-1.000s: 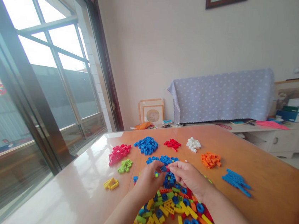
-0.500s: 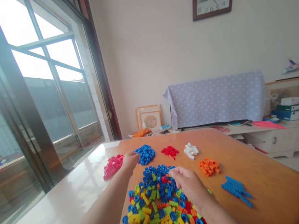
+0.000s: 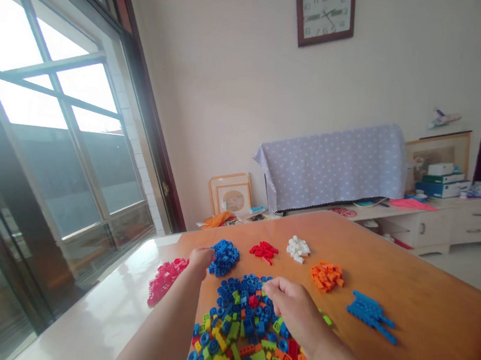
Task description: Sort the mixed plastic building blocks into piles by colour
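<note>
My left hand (image 3: 201,258) is closed at the left edge of a small pile of blue building bricks (image 3: 225,257). Its fingertips point away from the camera, so whatever they may hold is hidden. My right hand (image 3: 286,296) is pinched closed above the far right side of a large mixed heap of building bricks (image 3: 234,331); anything in its fingers is too small to tell. Blue wheel-like pieces crowd the heap's far end, with yellow, green, orange and red bricks nearer. A pile of pinkish-red bricks (image 3: 165,281) lies left of my left hand.
Beyond the heap lie separate piles of red bricks (image 3: 264,251), white bricks (image 3: 297,248) and orange bricks (image 3: 327,277). Long blue pieces (image 3: 370,313) lie together at the right. A green brick (image 3: 327,320) is beside my right wrist. The wooden table (image 3: 434,303) ends before a low cabinet (image 3: 437,226).
The view has tilted up and turned slightly right, so everything sits further left. Both hands stay near the same piles, still closed; the right has shifted little over the heap.
</note>
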`<state>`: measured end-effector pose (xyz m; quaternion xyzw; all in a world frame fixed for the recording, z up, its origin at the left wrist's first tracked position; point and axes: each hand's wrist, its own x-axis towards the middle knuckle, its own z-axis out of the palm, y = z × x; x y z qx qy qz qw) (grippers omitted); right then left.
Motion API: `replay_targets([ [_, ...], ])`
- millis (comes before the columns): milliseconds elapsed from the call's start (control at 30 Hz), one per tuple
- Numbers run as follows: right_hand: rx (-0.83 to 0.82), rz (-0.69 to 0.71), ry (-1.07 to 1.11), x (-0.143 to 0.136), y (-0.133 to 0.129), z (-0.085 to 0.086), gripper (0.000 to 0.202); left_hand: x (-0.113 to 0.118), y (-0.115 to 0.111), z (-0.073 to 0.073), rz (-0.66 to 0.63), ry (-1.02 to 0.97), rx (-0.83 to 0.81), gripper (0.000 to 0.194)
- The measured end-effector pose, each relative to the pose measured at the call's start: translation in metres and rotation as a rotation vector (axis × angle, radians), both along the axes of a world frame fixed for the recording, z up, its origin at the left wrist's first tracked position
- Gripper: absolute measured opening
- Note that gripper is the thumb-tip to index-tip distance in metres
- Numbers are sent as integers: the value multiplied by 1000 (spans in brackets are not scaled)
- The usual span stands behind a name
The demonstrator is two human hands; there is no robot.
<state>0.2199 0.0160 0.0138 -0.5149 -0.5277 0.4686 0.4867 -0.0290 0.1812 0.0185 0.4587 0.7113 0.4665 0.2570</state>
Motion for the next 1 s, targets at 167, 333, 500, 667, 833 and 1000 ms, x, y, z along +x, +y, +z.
replay_targets([
  [167,17,-26,24,-1,-1,0,37,-3,-11,1,4,-74,1,25],
  [333,8,-43,26,2,-2,-1,38,-6,-29,3,-23,-133,56,26],
  [500,17,-50,47,6,1,-3,39,3,-70,9,-141,-168,89,44],
  [667,6,-38,70,9,1,-3,37,17,-126,21,-272,-101,68,48],
  [833,22,-12,23,7,-1,-4,40,25,-165,18,-406,101,23,45],
  [1000,-18,66,-56,11,1,-6,41,22,-178,-7,-421,236,30,36],
])
